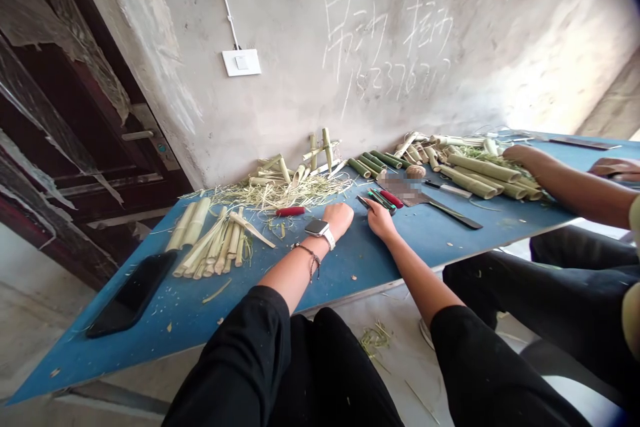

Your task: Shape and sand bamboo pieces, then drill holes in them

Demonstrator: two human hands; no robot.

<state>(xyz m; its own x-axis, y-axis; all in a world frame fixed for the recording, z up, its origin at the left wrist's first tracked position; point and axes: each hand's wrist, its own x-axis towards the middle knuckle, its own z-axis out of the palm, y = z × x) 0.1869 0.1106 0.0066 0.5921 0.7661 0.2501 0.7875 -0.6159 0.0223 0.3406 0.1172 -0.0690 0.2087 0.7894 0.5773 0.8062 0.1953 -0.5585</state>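
Observation:
On the blue table [320,287], my left hand [339,218] is closed, its fingers curled inward; whether anything is inside is hidden. A red-handled tool [290,211] lies just left of it. My right hand [380,221] is closed round a small dark tool [364,202], its tip pointing left. Beside that hand are several dark and green tools [383,200] and a red handle [391,199]. Split bamboo strips [220,247] lie in a bundle at the left, below a heap of shavings [280,193].
A black phone [131,293] rests at the left. A cleaver [453,213], green bamboo tubes [373,163] and thick bamboo pieces [483,173] lie to the right. Another person's arm [575,183] reaches over the table there. The wall [295,100] stands behind.

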